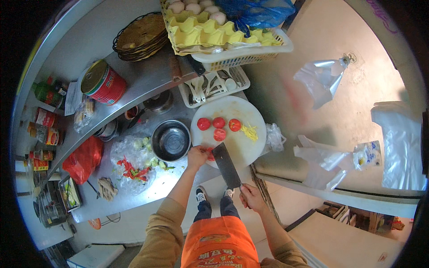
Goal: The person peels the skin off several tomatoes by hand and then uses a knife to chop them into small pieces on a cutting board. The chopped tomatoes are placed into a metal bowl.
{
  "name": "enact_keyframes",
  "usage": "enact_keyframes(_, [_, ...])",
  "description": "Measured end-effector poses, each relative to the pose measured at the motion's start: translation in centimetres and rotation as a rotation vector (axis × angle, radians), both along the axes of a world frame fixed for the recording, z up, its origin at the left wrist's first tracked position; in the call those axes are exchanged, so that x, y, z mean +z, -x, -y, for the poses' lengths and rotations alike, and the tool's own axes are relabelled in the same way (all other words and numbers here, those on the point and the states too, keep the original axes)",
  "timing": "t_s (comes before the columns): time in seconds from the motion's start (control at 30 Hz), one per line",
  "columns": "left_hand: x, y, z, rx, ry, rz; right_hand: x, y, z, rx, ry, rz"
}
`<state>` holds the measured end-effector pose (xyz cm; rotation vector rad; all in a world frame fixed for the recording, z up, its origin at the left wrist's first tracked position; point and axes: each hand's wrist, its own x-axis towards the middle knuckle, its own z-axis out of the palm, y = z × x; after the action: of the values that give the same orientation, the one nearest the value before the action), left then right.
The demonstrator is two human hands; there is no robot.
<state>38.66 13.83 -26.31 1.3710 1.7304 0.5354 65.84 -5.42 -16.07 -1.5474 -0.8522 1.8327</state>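
My right hand grips the handle of a cleaver, whose dark blade reaches over the near edge of a round white cutting board. My left hand holds a piece of tomato at the board's near left edge, beside the blade's tip. Farther up the board lie several tomato pieces; one tomato half shows its cut face. A small heap of yellow shreds is to their right. Left of the board stands a steel bowl, its inside showing no food.
Beyond the board are a white basket of plastic spoons and a yellow egg tray. Red pepper pieces lie on a plastic bag at left, near a cloth. A metal shelf with a large can overhangs the counter.
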Motion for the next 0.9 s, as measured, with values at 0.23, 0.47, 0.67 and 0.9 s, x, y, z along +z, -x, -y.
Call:
enact_keyframes(0.23, [-2.3,0.1,-0.5,0.185,0.251,0.331,-1.5,-1.1,1.0,0.006,-0.011,0.03])
enact_keyframes(0.47, [0.4,0.1,0.7,0.083,-0.196,-0.106,-2.5,-1.4,1.2,-0.016,-0.005,-0.007])
enact_keyframes(0.67, [5.1,10.0,2.7,0.262,-0.482,-0.129,-1.6,-2.1,1.9,-0.09,0.015,-0.005])
enact_keyframes(0.9, [6.6,28.3,3.3,0.215,-0.289,-0.641,-0.3,-3.2,2.0,-0.073,0.002,0.045])
